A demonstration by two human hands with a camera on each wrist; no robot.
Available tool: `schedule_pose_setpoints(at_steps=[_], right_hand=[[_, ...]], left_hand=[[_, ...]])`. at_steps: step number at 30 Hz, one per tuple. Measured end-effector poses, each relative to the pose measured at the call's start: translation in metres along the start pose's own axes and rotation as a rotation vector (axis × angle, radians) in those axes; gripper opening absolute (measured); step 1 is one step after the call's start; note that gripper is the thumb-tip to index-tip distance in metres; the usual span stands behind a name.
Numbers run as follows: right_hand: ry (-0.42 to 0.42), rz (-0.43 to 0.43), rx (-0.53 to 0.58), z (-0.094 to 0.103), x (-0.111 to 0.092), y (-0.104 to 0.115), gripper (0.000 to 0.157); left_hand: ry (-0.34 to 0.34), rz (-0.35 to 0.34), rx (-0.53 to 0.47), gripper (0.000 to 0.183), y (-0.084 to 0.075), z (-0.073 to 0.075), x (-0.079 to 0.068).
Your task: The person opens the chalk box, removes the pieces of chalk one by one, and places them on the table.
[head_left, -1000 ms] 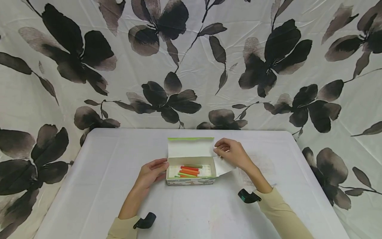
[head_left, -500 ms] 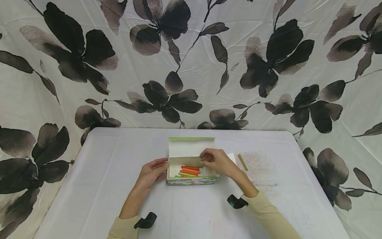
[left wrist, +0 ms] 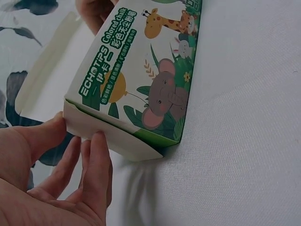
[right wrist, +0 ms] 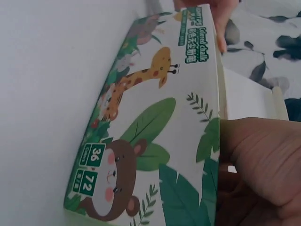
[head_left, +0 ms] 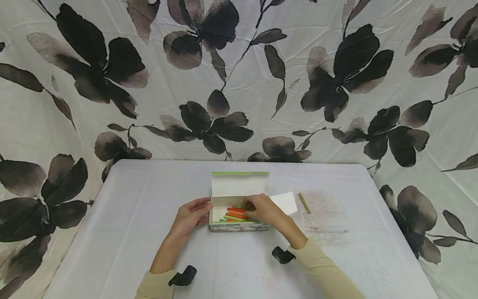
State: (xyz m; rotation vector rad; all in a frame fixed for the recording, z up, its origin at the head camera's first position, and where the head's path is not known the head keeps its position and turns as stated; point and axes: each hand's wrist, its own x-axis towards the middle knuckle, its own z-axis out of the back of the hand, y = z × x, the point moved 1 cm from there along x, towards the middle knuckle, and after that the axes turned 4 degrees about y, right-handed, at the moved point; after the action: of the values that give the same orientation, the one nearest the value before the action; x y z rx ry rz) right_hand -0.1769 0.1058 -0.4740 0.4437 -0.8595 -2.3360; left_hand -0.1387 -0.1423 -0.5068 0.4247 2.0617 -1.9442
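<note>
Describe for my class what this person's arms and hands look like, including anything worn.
The left sleeve and right sleeve are long, plain and pale yellowish beige. The left hand and right hand wear no gloves. A small, angled black device sits by each cuff: left device, right device. No cables show.

Head cam fwd/down — wrist cams [head_left: 183, 276] nr box [left wrist: 136, 70]

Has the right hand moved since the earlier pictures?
Yes. In the head view, against the table, the right hand has shifted left and down the frame.
</note>
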Motion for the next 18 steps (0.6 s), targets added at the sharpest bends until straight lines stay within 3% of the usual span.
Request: schedule_pose_setpoints(at_steps=[8,18], right_hand=[[0.030,-0.074,-0.085,-0.008,0.007,0.003,0.019],[0.006,-0.108,-0.147,-0.014,0.009,0.004,0.019]], left_hand=[[-0.014,0.000,0.008,0.045,0.001,0.000,0.002],[-0.010,-0.012,0.003,0.045,0.003,0.000,0.001]])
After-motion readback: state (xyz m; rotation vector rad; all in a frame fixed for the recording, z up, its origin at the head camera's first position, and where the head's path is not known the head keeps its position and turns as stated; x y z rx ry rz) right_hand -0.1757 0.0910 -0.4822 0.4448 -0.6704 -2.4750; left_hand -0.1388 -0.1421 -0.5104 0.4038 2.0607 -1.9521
